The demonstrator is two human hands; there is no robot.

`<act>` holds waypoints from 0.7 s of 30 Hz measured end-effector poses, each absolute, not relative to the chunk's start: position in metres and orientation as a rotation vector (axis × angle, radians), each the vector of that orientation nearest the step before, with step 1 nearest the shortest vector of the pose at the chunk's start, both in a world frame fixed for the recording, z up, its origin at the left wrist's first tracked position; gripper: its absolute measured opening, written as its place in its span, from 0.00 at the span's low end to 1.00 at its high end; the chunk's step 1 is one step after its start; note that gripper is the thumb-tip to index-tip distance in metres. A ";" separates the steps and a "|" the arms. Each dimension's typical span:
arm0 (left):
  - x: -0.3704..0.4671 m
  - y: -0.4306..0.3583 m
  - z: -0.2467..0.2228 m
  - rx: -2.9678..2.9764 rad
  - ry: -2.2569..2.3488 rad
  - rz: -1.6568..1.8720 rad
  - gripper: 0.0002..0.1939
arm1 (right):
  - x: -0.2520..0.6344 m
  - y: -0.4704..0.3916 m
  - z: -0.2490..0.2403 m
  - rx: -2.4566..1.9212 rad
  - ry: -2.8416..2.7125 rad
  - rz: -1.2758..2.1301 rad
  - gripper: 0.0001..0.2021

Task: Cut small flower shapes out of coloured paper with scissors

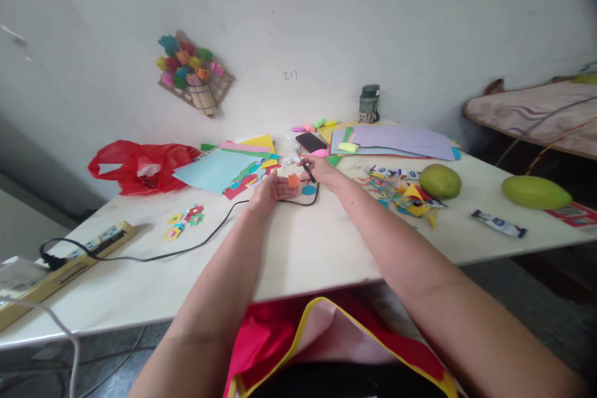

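My left hand [269, 189] rests palm up on the white table [298, 242] and holds a small orange paper piece [293, 181] at its fingertips. My right hand [321, 169] grips a thin black tool [303, 165] with a black cable [196, 242] trailing from it; its tip points toward the orange piece. A blue paper circle [308, 189] lies just right of my left hand. Coloured paper sheets [224, 171] lie right behind both hands.
A red plastic bag [140, 166] lies at the back left, paper flowers [184, 222] and a power strip [79, 255] at the left. A phone [311, 142], purple sheets [396, 140], paper scraps [401, 189], two green mangoes [439, 181] and a tube [499, 223] lie right.
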State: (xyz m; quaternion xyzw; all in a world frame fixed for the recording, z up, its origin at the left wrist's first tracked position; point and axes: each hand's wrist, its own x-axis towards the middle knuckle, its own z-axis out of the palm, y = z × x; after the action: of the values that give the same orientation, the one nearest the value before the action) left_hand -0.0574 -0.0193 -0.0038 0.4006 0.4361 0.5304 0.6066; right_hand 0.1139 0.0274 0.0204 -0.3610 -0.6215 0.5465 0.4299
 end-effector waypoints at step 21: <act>-0.057 -0.019 -0.013 1.084 1.019 1.272 0.13 | 0.106 0.023 0.021 -0.987 -1.574 1.271 0.14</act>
State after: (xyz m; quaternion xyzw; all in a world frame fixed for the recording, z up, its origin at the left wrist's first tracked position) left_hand -0.0567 -0.0187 -0.0127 0.4595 0.4318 0.5393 0.5581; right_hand 0.1056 0.0228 0.0212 -0.3955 -0.6312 0.5097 0.4306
